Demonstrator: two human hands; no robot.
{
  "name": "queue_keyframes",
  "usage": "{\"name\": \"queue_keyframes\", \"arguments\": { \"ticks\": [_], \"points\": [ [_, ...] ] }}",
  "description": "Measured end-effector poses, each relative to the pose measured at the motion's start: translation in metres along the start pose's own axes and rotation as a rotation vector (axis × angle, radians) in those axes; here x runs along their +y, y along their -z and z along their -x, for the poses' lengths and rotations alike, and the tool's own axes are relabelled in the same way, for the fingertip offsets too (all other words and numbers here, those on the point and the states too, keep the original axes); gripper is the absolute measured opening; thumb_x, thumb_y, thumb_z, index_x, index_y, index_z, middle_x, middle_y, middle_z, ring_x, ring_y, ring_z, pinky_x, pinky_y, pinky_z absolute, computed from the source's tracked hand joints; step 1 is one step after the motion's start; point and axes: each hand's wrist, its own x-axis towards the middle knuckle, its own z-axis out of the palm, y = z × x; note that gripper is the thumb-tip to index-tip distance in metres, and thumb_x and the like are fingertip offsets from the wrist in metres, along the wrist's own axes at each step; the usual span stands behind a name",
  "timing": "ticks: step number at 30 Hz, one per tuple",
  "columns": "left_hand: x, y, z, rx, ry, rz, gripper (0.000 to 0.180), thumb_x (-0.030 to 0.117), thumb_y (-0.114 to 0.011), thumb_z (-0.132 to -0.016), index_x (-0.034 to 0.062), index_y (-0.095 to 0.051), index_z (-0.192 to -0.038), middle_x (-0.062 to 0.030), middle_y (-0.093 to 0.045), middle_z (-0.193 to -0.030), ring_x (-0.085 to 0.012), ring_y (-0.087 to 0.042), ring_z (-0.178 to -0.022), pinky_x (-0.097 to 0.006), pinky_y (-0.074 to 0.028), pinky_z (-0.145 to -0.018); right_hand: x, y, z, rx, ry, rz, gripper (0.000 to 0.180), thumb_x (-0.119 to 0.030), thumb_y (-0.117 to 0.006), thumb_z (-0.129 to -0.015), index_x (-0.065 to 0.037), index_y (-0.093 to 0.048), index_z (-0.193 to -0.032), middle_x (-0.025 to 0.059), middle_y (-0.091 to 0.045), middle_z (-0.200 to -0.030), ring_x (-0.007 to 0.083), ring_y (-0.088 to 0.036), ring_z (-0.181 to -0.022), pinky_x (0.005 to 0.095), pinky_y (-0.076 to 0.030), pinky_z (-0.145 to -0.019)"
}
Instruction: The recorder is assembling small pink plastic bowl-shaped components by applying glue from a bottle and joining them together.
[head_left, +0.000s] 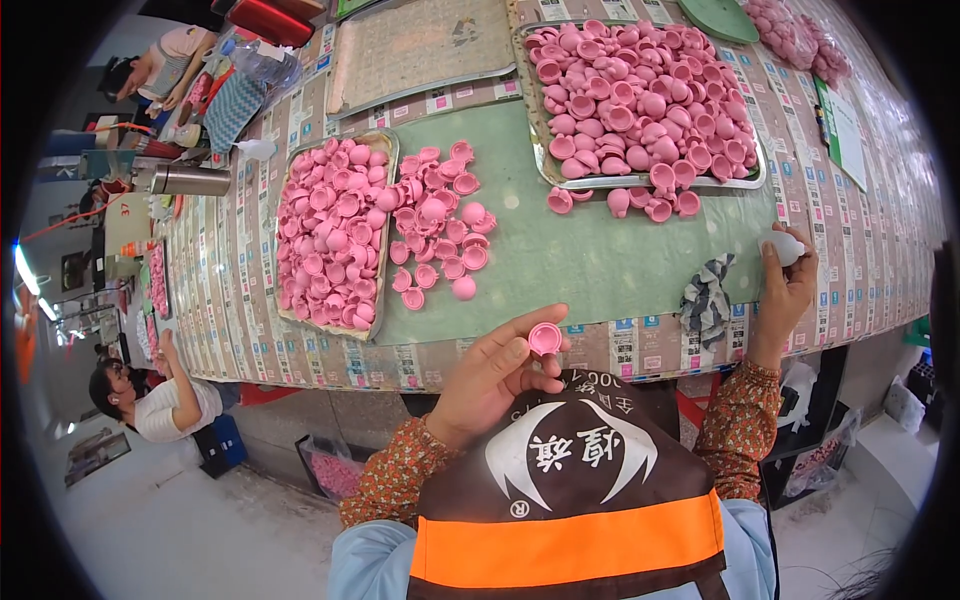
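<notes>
Between the thumb and fingers of my left hand [487, 372] is a small pink cup-shaped piece [545, 338], its round hollow facing up. This hand is just off the table's near edge. My right hand [787, 300] is closed around a small white squeeze bottle [785, 248] at the right of the table. A crumpled grey-and-white cloth [708, 300] lies beside it. Loose pink cup-shaped pieces [433, 210] are scattered on the green mat [540, 240] ahead of my left hand. Some rest hollow up, others dome up.
A metal tray [384, 250] heaped with pink pieces stands at left, and a fuller tray [735, 184] at far right. Behind lie a flat tray [420, 60], a green plate [720, 18] and bagged pink pieces [785, 30]. A steel flask [190, 180] and co-workers are at left.
</notes>
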Motion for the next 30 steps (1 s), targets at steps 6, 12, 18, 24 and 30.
{"name": "queue_keyframes", "arguments": {
  "ticks": [6,12,18,24,30],
  "points": [
    [-0.004,0.004,-0.001,-0.022,0.033,0.122,0.06,0.027,-0.055,-0.101,-0.0039,-0.033,-0.147,-0.0156,-0.059,-0.121,-0.0208,-0.064,-0.098,-0.036,-0.059,-0.085,-0.006,0.0,0.008,0.033,-0.004,-0.047,0.039,-0.001,-0.063,-0.091,0.001,-0.051,-0.127,0.013,-0.061,-0.123,0.015,-0.058,-0.103,0.0288,-0.047,-0.091],
    [-0.009,0.008,-0.003,-0.042,0.069,0.269,0.055,0.029,-0.05,-0.103,-0.0014,-0.034,-0.146,-0.0156,-0.058,-0.12,-0.0223,-0.064,-0.098,-0.037,-0.059,-0.085,-0.008,0.005,0.022,0.167,0.051,-0.178,0.043,0.002,-0.059,-0.092,0.003,-0.046,-0.133,0.0135,-0.058,-0.125,0.0179,-0.057,-0.11,0.0298,-0.046,-0.093],
    [-0.013,0.005,-0.004,-0.034,0.137,0.45,0.051,0.031,-0.043,-0.106,-0.0004,-0.036,-0.145,-0.0149,-0.059,-0.12,-0.0225,-0.064,-0.099,-0.035,-0.06,-0.084,-0.021,0.003,0.037,0.342,0.273,-0.041,0.037,0.006,-0.06,-0.09,0.004,-0.053,-0.127,0.0118,-0.06,-0.114,0.0172,-0.056,-0.101,0.0307,-0.045,-0.092],
    [-0.014,0.003,-0.008,-0.027,0.167,0.482,0.051,0.033,-0.043,-0.106,0.0007,-0.036,-0.145,-0.0128,-0.059,-0.119,-0.0214,-0.063,-0.099,-0.034,-0.06,-0.083,-0.066,-0.029,0.048,-0.072,0.382,0.269,0.033,0.007,-0.064,-0.085,0.0,-0.061,-0.117,0.0083,-0.058,-0.102,0.0161,-0.054,-0.092,0.0298,-0.044,-0.086],
    [-0.014,-0.002,-0.011,-0.037,0.124,0.459,0.052,0.034,-0.043,-0.106,0.001,-0.036,-0.145,-0.0126,-0.059,-0.119,-0.0213,-0.062,-0.099,-0.034,-0.059,-0.083,-0.076,-0.064,0.033,-0.313,0.352,0.434,0.03,-0.003,-0.069,-0.08,-0.004,-0.063,-0.109,0.0086,-0.058,-0.093,0.0232,-0.051,-0.088,0.0366,-0.043,-0.081]
  ]
}}
